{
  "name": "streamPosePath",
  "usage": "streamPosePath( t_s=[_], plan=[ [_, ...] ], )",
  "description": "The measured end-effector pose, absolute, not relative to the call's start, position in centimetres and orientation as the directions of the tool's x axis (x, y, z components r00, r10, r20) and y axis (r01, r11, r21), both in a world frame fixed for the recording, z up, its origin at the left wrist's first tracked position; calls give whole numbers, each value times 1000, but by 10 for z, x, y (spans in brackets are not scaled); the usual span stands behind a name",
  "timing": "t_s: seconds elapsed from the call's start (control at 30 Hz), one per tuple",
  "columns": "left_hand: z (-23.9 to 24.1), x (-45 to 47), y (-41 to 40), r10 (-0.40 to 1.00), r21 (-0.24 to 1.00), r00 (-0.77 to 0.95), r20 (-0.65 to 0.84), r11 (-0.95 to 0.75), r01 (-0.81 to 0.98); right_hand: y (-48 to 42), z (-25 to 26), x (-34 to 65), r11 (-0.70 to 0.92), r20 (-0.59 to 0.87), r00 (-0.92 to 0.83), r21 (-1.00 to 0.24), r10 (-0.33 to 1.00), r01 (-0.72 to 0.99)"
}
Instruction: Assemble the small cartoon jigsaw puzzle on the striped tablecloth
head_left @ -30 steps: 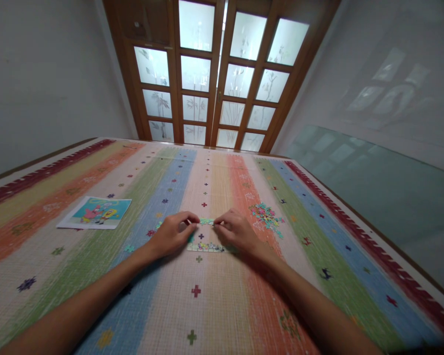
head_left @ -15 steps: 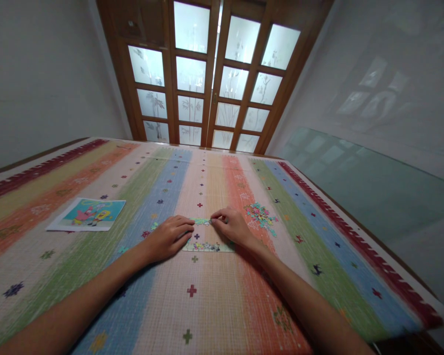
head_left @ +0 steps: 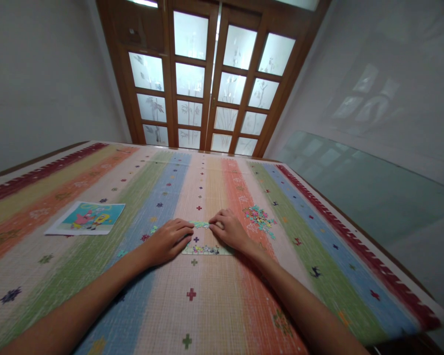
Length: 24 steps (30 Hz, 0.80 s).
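Observation:
A partly built jigsaw frame (head_left: 205,249) lies on a striped rug (head_left: 207,305). Its thin upper strip of joined pieces (head_left: 201,224) runs between my two hands. My left hand (head_left: 169,241) lies flat on the rug, fingers stretched toward the strip's left end and over the frame's left side. My right hand (head_left: 228,230) is curled, its fingertips pressing on the strip's right end.
A heap of loose jigsaw pieces (head_left: 259,217) lies just right of my right hand. A cartoon reference picture (head_left: 86,218) rests on the rug at the left. Wooden glass-paned doors (head_left: 207,79) stand behind, and a glass sheet (head_left: 362,187) leans along the right wall.
The strip of pieces, held up between both hands' pinched fingers a second ago, now lies on the rug. My left hand has flattened; the right presses down on it.

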<state>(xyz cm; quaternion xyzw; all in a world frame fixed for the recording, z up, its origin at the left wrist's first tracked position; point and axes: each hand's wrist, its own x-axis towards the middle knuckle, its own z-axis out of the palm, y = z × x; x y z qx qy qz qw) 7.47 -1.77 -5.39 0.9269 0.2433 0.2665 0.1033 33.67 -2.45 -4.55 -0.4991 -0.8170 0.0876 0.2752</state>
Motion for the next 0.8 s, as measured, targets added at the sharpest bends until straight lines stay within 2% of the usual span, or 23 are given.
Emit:
streamPosePath(
  t_s=[0.13,0.37,0.6,0.8],
  plan=[
    [-55,75,-17,493,306,745,449,-868,390,-25,-47,337,493,376,-354,-390,856,778],
    [-55,75,-18,468,250,756,457,-884,396,-29,-52,331,507,402,-390,-242,828,827],
    [-54,75,-19,490,265,732,473,-872,412,-31,-53,333,544,431,-404,-275,807,793],
    [-56,74,-19,486,229,743,461,-874,430,-29,-58,333,584,438,-447,-252,780,772]
  ],
)
